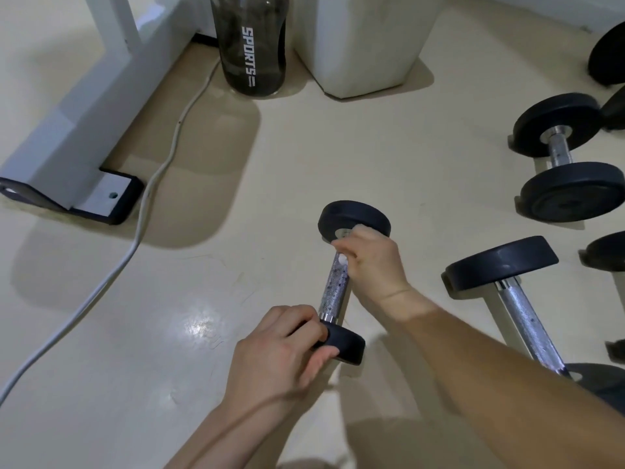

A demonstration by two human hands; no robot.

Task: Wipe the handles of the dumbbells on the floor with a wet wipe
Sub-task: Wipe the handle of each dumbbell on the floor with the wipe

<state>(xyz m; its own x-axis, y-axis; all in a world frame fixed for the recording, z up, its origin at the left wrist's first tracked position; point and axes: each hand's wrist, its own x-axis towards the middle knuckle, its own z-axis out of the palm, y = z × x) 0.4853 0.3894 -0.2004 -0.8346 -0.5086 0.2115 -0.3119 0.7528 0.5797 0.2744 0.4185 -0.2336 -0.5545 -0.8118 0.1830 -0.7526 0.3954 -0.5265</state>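
The small dumbbell [333, 289] lies on the floor [203, 333] right in front of the person. Its long axis runs away from them, leaning a little to the right, with one black plate near and the other far. The left hand [280, 350] has its grip curled round the near plate. The right hand [375, 262] has its grip closed round the far end of the metal handle, and bits of a white wet wipe [342, 258] show between the fingers. The floor is cream and glossy. A longer dumbbell [521, 309] lies to the right, and a thick dumbbell [558, 154] lies beyond it. Further back stand a dark bottle [252, 52] marked SPORTS, a white block [365, 45] and a white frame [67, 147], and a white cable [152, 184] trails across the floor.
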